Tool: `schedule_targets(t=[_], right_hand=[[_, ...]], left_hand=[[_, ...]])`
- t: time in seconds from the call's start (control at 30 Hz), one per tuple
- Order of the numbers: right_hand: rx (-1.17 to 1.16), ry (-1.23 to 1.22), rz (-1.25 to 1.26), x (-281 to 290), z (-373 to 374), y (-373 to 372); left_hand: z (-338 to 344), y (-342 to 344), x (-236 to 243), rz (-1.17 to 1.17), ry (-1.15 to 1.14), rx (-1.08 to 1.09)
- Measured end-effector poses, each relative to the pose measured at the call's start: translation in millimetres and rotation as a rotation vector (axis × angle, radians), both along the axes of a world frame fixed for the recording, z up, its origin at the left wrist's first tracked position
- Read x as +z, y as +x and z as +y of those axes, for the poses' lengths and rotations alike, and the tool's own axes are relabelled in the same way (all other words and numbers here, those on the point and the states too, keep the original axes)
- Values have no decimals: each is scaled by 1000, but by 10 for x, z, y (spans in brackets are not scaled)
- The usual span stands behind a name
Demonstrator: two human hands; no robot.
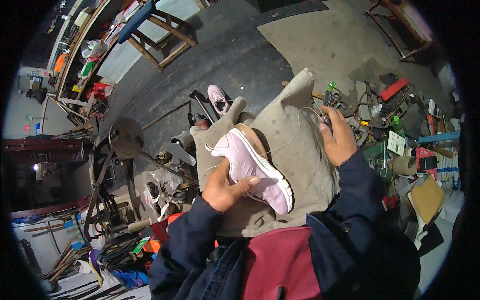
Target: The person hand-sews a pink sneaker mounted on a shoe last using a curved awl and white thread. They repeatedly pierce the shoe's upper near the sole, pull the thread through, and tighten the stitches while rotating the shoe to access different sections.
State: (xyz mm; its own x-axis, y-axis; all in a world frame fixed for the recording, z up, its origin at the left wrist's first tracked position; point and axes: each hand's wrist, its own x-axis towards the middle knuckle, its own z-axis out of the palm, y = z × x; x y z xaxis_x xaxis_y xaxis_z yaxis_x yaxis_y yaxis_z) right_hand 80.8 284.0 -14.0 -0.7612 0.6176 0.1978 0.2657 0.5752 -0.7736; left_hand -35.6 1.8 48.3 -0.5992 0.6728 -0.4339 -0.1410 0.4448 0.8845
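Observation:
A pale pink sneaker (255, 172) with a white midsole lies tilted over the grey cloth (305, 160) on my lap. My left hand (225, 189) is closed round its side, the thumb pressed on the upper and the other fingers hidden. Along the heel end of its underside shows a tan sole (254, 141). A pale thread (298, 131) runs in a loose curve from the shoe to my right hand (339, 139). Out to the right, that hand pinches a small, thin metal tool (326, 120) at the thread's end; its exact kind is unclear.
Another pink sneaker (218, 100) rests beyond the cloth. On the left stands a metal machine with a round wheel (126, 137). Tools and scraps crowd the right, with a red object (394, 89) among them. A blue-topped wooden stool (162, 35) stands far left.

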Motion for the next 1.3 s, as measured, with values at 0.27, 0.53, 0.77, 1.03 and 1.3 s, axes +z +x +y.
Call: schedule_targets(t=[0.27, 0.53, 0.77, 1.03, 1.3], right_hand=[[578, -377, 107, 185, -695, 356], [610, -351, 89, 101, -729, 281], [630, -336, 37, 134, -729, 224], [672, -290, -14, 200, -712, 182], [917, -249, -102, 303, -450, -151]], left_hand=[[116, 27, -124, -128, 114, 174], [86, 71, -82, 9, 51, 162], [87, 126, -94, 0, 65, 218], [45, 214, -144, 42, 170, 257], [-6, 295, -197, 27, 234, 270]])
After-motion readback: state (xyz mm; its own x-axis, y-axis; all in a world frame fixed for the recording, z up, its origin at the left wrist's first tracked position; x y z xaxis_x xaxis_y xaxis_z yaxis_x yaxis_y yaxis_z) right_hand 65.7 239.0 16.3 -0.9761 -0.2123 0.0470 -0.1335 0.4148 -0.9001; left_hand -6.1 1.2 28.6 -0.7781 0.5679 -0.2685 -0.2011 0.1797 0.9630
